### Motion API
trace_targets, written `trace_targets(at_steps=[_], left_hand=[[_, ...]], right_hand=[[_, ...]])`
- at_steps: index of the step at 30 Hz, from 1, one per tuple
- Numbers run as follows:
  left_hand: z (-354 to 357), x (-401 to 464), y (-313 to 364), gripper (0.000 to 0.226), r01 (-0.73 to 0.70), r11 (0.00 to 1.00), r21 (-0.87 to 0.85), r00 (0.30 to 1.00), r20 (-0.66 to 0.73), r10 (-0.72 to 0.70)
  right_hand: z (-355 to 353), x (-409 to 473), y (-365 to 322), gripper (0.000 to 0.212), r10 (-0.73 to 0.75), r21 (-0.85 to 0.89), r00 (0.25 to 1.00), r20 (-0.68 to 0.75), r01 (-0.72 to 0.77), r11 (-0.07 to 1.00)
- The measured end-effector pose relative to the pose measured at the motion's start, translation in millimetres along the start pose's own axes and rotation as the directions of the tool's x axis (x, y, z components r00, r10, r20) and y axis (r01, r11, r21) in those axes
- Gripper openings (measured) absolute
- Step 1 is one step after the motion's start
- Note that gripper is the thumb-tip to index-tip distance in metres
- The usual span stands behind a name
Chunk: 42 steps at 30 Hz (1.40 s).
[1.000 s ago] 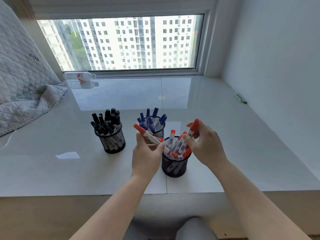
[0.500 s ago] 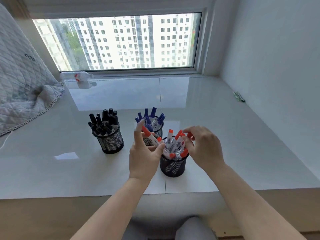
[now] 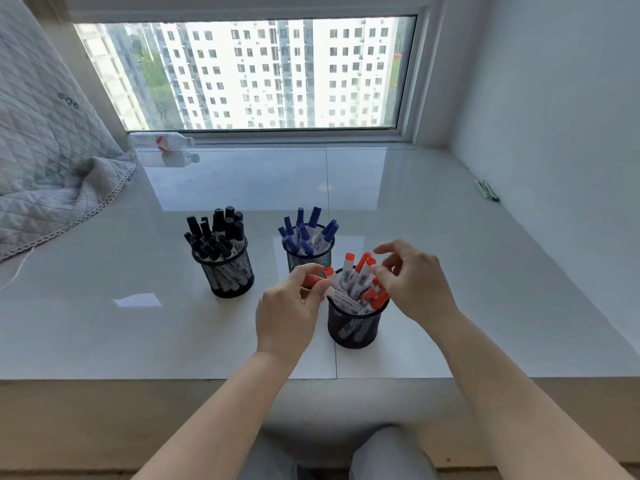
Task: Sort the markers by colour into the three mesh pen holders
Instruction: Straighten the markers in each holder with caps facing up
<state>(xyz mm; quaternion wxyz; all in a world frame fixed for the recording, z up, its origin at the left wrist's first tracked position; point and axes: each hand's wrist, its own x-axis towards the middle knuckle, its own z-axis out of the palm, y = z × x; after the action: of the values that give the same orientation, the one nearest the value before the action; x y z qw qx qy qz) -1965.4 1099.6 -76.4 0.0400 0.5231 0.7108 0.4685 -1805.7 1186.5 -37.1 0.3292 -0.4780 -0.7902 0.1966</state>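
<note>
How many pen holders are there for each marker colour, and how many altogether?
Holder of black markers: 1
Holder of blue markers: 1
Holder of red markers: 1
Total: 3 holders

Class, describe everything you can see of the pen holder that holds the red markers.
The red-marker holder is a round cup of black wire mesh, upright on the glossy white tabletop, nearest the person. Red-capped white markers fan out of it, barrels visible through the mesh. The left hand pinches one marker at its left rim; the right hand reaches over its right side.
</note>
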Motion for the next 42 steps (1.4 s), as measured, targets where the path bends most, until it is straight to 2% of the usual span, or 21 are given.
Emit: trace_targets(at_steps=[4,6,11,14,16,19,25,31,36,39,42], left_hand=[[4,2,4,0.029,-0.183,0.958,0.223,0.978,0.138,0.155],[6,0,4,0.029,-0.226,0.941,0.250,0.960,0.219,0.173],[6,4,4,0.025,-0.166,0.970,0.175,0.956,0.268,0.115],[4,7,8,0.015,-0.049,0.995,0.082,0.977,0.209,0.031],[3,9,9,0.025,0.043,0.998,0.050,0.984,0.173,-0.051],[4,16,8,0.036,0.132,0.987,0.088,0.974,0.175,-0.146],[13,32,15,0.028,0.150,0.967,0.205,0.938,0.279,-0.205],[8,36,21,0.021,0.122,0.982,0.147,0.958,0.240,-0.155],[-15,44,28,0.014,0.083,0.996,-0.033,0.993,0.088,-0.080],[-28,49,34,0.015,0.075,0.983,-0.169,0.993,-0.073,-0.088],[-34,53,36,0.016,0.079,0.959,-0.272,0.976,-0.173,-0.129]], right_hand=[[2,7,-2,0.017,0.005,-0.041,0.999,0.054,-0.003,0.999],[4,7,-1,0.016,0.010,-0.072,0.998,0.067,-0.005,0.997],[3,10,3,0.018,0.076,-0.119,0.990,0.119,-0.062,0.991],[2,15,4,0.023,0.106,-0.151,0.980,0.169,-0.080,0.985],[2,19,2,0.025,0.120,-0.166,0.973,0.198,-0.088,0.982],[4,23,-1,0.028,0.139,-0.181,0.965,0.220,-0.100,0.978],[7,23,-4,0.023,0.171,-0.189,0.952,0.256,-0.124,0.974],[-6,20,-5,0.019,0.105,0.020,0.988,0.112,-0.108,0.994],[-22,24,-8,0.014,0.043,0.247,0.998,-0.054,-0.028,0.969],[-30,28,-10,0.014,0.102,0.422,0.983,-0.150,-0.029,0.906],[-35,30,-11,0.016,0.195,0.549,0.956,-0.219,-0.044,0.834]])
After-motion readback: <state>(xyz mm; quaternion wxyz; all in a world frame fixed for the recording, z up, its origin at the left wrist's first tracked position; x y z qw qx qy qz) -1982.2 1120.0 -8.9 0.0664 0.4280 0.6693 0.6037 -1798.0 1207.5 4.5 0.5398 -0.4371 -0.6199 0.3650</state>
